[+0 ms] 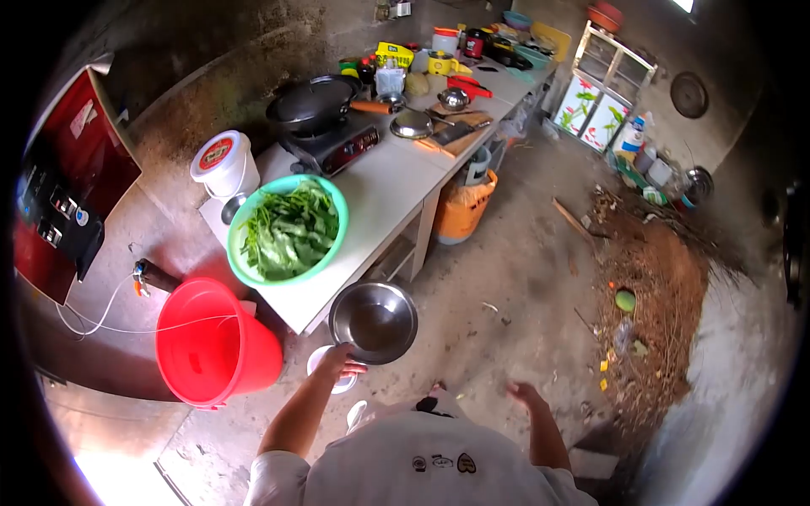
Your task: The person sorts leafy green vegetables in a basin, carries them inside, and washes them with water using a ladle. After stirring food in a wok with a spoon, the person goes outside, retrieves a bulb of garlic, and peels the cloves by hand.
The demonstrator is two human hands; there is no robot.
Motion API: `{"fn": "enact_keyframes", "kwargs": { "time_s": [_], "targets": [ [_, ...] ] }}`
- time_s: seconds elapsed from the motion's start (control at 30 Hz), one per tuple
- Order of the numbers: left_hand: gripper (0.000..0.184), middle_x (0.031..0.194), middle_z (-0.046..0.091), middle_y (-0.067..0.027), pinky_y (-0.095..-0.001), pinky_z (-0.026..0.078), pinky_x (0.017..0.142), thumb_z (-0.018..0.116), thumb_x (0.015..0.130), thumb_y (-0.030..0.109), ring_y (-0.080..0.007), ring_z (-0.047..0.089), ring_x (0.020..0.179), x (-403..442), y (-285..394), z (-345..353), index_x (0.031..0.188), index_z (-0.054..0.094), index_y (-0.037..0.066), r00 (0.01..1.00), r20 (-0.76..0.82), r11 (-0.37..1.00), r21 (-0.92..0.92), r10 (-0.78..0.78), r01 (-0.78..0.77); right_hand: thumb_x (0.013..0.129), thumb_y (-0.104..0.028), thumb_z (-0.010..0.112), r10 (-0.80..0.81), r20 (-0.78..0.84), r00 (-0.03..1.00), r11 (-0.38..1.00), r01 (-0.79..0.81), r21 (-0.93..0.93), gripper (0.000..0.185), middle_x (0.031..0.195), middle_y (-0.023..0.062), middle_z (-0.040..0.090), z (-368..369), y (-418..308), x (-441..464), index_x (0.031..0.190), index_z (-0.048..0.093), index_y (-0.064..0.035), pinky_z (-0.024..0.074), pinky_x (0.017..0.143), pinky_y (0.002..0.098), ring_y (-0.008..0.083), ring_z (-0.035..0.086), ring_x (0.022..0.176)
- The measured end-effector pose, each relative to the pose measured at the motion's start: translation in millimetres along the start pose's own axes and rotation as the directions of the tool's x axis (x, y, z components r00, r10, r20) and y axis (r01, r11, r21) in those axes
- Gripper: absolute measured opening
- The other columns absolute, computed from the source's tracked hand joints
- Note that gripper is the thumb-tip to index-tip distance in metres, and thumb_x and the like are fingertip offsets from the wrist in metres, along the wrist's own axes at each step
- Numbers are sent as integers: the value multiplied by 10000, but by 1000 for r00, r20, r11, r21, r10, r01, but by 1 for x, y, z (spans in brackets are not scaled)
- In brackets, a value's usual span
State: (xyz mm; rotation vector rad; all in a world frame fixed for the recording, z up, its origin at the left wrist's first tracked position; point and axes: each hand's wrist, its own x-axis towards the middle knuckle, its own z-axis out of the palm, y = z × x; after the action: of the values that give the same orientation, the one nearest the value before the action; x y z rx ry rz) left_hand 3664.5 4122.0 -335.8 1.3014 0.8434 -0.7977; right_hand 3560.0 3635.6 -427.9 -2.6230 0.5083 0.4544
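Observation:
My left hand (341,363) is closed on the rim of a steel basin (371,322), which is tilted toward me and has nothing visible inside. A white round item (319,357) shows behind that hand; I cannot tell whether it is held or stands on the floor. My right hand (527,395) hangs at my side over the floor with loose, apart fingers, holding nothing. Nearest to the basin, on the table corner, sits a green basin (341,226) full of leafy greens (291,232).
A red bucket (268,354) stands left of the table (380,202). On the table are a white tub (228,164), a stove (337,150) with a black wok (312,103), and a cutting board (460,145). An orange bucket (462,215) stands beside it; twigs and dirt (666,312) lie right.

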Motion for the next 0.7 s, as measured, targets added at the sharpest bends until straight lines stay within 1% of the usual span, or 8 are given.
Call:
{"fn": "enact_keyframes", "kwargs": {
  "time_s": [0.03, 0.13, 0.23, 0.3, 0.43, 0.53, 0.63, 0.7],
  "targets": [
    [335, 772, 620, -120, -322, 467, 568, 385, 844, 314, -244, 629, 665, 14, 15, 17, 1004, 460, 30, 999, 49, 995, -96, 10, -5, 772, -299, 543, -58, -80, 995, 995, 64, 80, 336, 1071, 116, 514, -18, -18, 19, 1031, 535, -85, 383, 846, 345, 264, 483, 975],
    [342, 734, 611, -110, -331, 467, 572, 352, 859, 345, -243, 626, 652, 52, 64, 60, 985, 449, 42, 992, 116, 967, -254, 47, -16, 770, -252, 541, -561, -324, 762, 827, 502, -252, 281, 972, 129, 572, -94, -99, 103, 982, 550, -68, 413, 789, 353, 290, 502, 955],
    [337, 697, 600, -109, -338, 461, 550, 329, 865, 350, -238, 625, 640, 86, 124, 91, 969, 442, 50, 993, 100, 943, -332, 58, -22, 765, -198, 526, -623, -206, 755, 782, 595, -183, 192, 833, 134, 593, -133, -175, 190, 911, 569, -81, 434, 692, 363, 285, 541, 843],
    [337, 692, 600, -114, -345, 452, 528, 334, 861, 347, -236, 624, 625, 119, 159, 102, 962, 443, 45, 990, 95, 915, -398, 108, -62, 740, -155, 529, -540, -56, 840, 841, 538, -49, 135, 782, 146, 592, -164, -230, 215, 846, 598, -109, 437, 618, 392, 301, 561, 719],
    [323, 722, 570, -125, -365, 437, 519, 364, 831, 345, -269, 619, 636, 189, 232, 109, 925, 439, 45, 996, 33, 861, -505, 86, -58, 743, -129, 517, -736, -74, 673, 676, 724, -137, 152, 689, 117, 595, -186, -283, 286, 871, 599, -137, 443, 575, 388, 285, 572, 633],
    [342, 770, 565, -123, -359, 419, 521, 351, 831, 353, -260, 619, 677, 231, 277, 107, 916, 445, 35, 990, 116, 813, -582, 79, 4, 734, -130, 528, -696, 7, 718, 703, 683, -199, 161, 687, 106, 597, -212, -301, 320, 872, 605, -162, 445, 566, 378, 273, 576, 638],
    [358, 791, 568, -124, -352, 403, 523, 330, 852, 363, -254, 612, 681, 246, 312, 110, 949, 444, 38, 996, 53, 788, -615, 74, -25, 734, -166, 557, -724, -96, 683, 690, 717, -105, 134, 666, 101, 594, -241, -327, 362, 855, 611, -151, 448, 548, 357, 265, 578, 609],
    [447, 781, 577, -133, -354, 411, 530, 347, 853, 438, -258, 612, 684, 254, 326, 105, 1020, 422, 30, 990, 94, 750, -662, 101, -14, 736, -210, 583, -589, -75, 805, 803, 593, 62, 133, 652, 99, 590, -259, -350, 389, 822, 609, -111, 444, 531, 335, 252, 580, 594]
  ]
}}
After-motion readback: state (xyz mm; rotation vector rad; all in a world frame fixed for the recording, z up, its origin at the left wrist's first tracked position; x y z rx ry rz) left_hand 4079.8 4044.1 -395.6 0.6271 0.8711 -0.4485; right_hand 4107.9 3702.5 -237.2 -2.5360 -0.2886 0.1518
